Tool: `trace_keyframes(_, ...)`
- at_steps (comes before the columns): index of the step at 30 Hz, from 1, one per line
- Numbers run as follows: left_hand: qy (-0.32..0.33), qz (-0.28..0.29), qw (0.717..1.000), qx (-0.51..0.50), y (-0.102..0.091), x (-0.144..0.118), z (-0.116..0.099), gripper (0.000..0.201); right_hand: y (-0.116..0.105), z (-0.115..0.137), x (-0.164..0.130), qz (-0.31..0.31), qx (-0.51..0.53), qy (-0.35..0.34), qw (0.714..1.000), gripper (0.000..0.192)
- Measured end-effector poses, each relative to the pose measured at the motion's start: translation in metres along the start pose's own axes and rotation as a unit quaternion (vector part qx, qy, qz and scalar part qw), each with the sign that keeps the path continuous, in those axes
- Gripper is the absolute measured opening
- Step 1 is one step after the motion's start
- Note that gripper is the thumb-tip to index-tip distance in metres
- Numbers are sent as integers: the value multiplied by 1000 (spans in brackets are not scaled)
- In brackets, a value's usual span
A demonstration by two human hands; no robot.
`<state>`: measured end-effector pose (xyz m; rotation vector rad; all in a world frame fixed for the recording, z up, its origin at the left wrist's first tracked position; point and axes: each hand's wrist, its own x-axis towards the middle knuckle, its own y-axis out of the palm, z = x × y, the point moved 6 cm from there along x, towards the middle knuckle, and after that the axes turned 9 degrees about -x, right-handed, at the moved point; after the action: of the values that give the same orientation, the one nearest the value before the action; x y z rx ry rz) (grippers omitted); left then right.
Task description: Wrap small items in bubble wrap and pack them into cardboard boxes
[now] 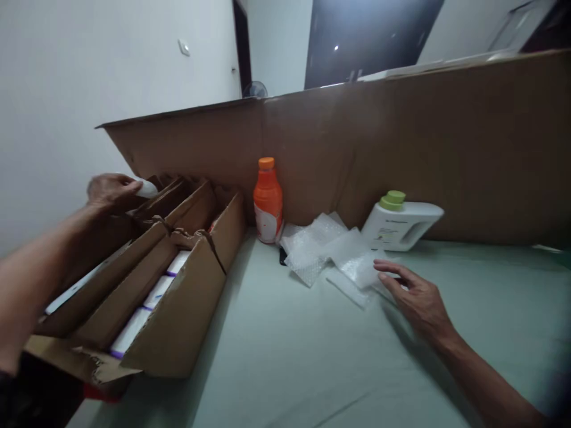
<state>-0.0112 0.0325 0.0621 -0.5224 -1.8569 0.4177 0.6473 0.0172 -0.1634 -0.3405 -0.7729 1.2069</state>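
Head view: your left hand (111,190) is up at the far end of the open cardboard box (178,321), fingers curled round a small white object (146,189); what it is stays too blurred to tell. The object sits above the box's back corner, close to the tall cardboard sheet (401,148) that stands along the rear. Inside the box, cardboard dividers make lengthwise slots, and white packs with purple edging (151,297) lie in a row in the slot nearest the worktop side.

Your right hand (414,297) lies flat on the pale green worktop (289,368), fingers released and spread, tips touching the edge of a heap of bubble wrap (330,252). An orange bottle with an orange cap (267,202) stands upright between box and wrap, against the sheet. A white jug with a green cap (399,223) sits just beyond the wrap, tilted.
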Motion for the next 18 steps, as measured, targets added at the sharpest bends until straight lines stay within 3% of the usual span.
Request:
trace_keyframes(3, -32, -54, 998, -31, -41, -7, -46, 27, -16, -11, -4, -14, -7, -7, 1000, 38)
trace_keyframes(5, 48, -58, 990, -121, -62, -28, -103, 32, -21, -27, -9, -31, -27, -6, 999, 38)
trace_keyframes(6, 93, -36, 982, -160, -67, -44, -135, 30, -21, -36, -13, -38, -41, -6, 998, 38)
trace_keyframes(8, 209, 76, 948, -227, -57, -81, -205, 24, -15, -52, -20, -42, -66, -11, 997, 40)
trace_keyframes(10, 285, 168, 898, -289, -33, -120, -264, 22, -5, -65, -29, -33, -96, -17, 995, 45)
trace_keyframes(12, 279, 235, 877, -312, 7, -148, -303, 22, 5, -74, -37, -21, -137, -21, 990, 48)
trace_keyframes(15, 191, 365, 881, -232, 91, -178, -332, 29, 14, -79, -45, -27, -183, -46, 982, 46)
trace_keyframes(18, 154, 422, 873, -187, 153, -207, -342, 52, 15, -81, -48, -47, -187, -69, 979, 42)
